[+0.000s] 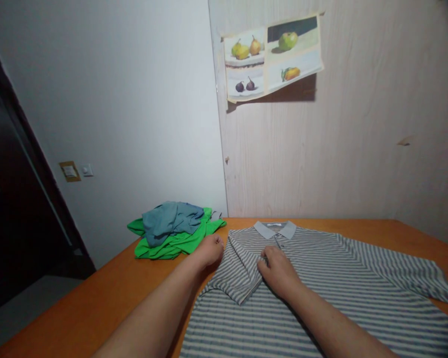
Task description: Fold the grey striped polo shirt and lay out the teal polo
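A grey and white striped polo shirt [321, 288] lies face up on the orange table [97, 308], collar toward the wall. Its left sleeve is folded in over the chest. My left hand [211, 248] rests at the shirt's left shoulder edge with fingers curled on the fabric. My right hand [278, 271] presses on the folded sleeve near the placket, fingers closed on the cloth.
A pile of green and blue-grey clothes [173, 231] sits at the table's far left corner. A fruit poster [272, 54] hangs on the wood-panel wall behind. A dark doorway [11, 209] is at the left.
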Motion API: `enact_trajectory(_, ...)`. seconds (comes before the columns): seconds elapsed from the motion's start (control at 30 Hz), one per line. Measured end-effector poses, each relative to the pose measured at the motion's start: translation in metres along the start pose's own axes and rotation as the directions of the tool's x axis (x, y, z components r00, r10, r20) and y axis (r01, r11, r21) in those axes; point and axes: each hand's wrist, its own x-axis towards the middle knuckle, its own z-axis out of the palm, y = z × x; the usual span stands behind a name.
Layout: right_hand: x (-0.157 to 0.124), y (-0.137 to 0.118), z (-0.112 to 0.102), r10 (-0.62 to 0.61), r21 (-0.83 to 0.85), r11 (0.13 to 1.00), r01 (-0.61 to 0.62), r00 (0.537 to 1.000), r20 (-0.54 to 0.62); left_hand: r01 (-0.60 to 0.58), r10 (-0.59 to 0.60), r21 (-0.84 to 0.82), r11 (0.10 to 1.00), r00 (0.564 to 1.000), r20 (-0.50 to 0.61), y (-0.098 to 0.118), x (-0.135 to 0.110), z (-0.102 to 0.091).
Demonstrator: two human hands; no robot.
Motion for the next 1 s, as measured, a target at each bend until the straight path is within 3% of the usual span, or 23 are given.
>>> enact_trajectory(0.17, -0.001, -0.006, 0.0, 0.017, -0.052, 0.999, -0.017, 1.0, -0.009, -0.158, 0.161, 0.23, 0.96, 0.987, 0.006, -0.012, 0.041, 0.005)
enact_trajectory(0.43, 0.001, -0.005, 0.005, 0.013, -0.009, 1.0, -0.013, 0.999, -0.03, -0.393, 0.312, 0.438, 0.809, 0.917, 0.247, -0.011, 0.078, 0.021)
enact_trajectory(0.53, 0.001, -0.005, 0.005, 0.008, 0.004, 1.0, -0.008, 0.999, -0.045, -0.43, 0.292, 0.486, 0.761, 0.896, 0.335, -0.007, 0.086, 0.026)
enact_trajectory(0.67, 0.0, -0.006, 0.004, 0.009, 0.022, 1.0, -0.007, 0.996, -0.091, -0.404, 0.205, 0.562, 0.722, 0.9, 0.385, 0.0, 0.097, 0.03)
enact_trajectory(1.0, 0.0, -0.005, 0.006, 0.034, 0.097, 0.995, -0.018, 0.984, -0.175, -0.31, 0.095, 0.712, 0.63, 0.941, 0.325, 0.011, 0.097, 0.033)
